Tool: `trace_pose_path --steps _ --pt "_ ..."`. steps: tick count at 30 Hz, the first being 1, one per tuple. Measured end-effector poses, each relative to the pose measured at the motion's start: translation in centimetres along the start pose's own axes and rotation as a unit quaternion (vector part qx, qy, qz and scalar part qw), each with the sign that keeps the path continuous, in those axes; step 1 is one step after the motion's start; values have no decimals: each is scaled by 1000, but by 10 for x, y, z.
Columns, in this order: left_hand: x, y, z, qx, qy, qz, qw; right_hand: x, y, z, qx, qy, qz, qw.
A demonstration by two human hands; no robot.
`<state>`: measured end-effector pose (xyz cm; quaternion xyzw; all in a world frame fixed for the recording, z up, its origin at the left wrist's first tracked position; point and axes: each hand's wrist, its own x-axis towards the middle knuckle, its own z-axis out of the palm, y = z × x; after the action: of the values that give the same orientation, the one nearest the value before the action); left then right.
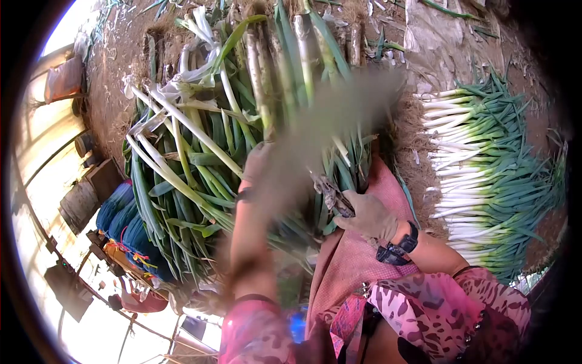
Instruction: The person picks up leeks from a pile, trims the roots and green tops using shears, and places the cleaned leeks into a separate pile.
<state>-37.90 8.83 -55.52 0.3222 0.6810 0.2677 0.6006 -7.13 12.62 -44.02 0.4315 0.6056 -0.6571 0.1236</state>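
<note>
My left hand (257, 161), in a glove, is among a heap of long leeks (200, 182). It appears closed at the lower end of a pale leek stalk (260, 91), but a blur covers part of its fingers. My right hand (371, 215), also gloved and with a black watch at the wrist, is closed on a dark grey, rough thing (333, 197) whose kind I cannot make out. A brownish, smeared shape (327, 133) crosses the view between and above my hands, too blurred to name.
On the right, a row of leeks (473, 182) with white stems lies side by side on the soil. Pinkish cloth (388, 188) covers my lap. Blue twine bundles (124, 212) stand at the left. More leeks with roots (303, 48) lie at the far side.
</note>
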Motion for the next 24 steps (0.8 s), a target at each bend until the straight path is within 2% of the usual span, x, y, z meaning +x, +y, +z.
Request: trace_pose_path --steps 1,2,3,4,5,7,9,11,12,15,18,20,22,24 --pt "-7 26 18 -129 42 -115 984 1 0 4 -1 -3 8 1000" --pt "-14 53 36 -244 108 -210 941 3 -1 5 -7 -2 10 1000" --pt "-16 31 49 -51 119 -98 987 4 -1 7 -12 0 12 1000" --pt "-22 27 58 72 131 -42 988 5 -1 9 -16 1 15 1000" --pt "-29 23 63 228 141 14 963 6 5 13 -20 12 17 1000" --pt "-36 27 69 303 149 31 941 11 12 17 -26 35 18 999" --pt "-38 34 68 250 149 -5 957 5 10 16 -16 17 -1 1000" --pt "-41 58 62 35 172 -74 982 2 7 13 -12 17 -16 1000" --pt "-43 70 59 -70 196 -104 973 1 7 14 -10 25 -22 999" --pt "-52 99 43 -195 128 -81 969 10 -8 11 -12 41 -38 998" --pt "-51 93 39 -201 108 -70 971 40 -26 -1 -24 70 -43 996" --pt "-50 75 41 -101 100 42 989 55 -27 -6 -34 93 -48 994" --pt "-55 96 52 -254 137 -86 953 45 -31 -8 -22 76 -29 996" --pt "-55 79 54 -224 141 -60 963 18 -24 2 -18 52 -29 998"
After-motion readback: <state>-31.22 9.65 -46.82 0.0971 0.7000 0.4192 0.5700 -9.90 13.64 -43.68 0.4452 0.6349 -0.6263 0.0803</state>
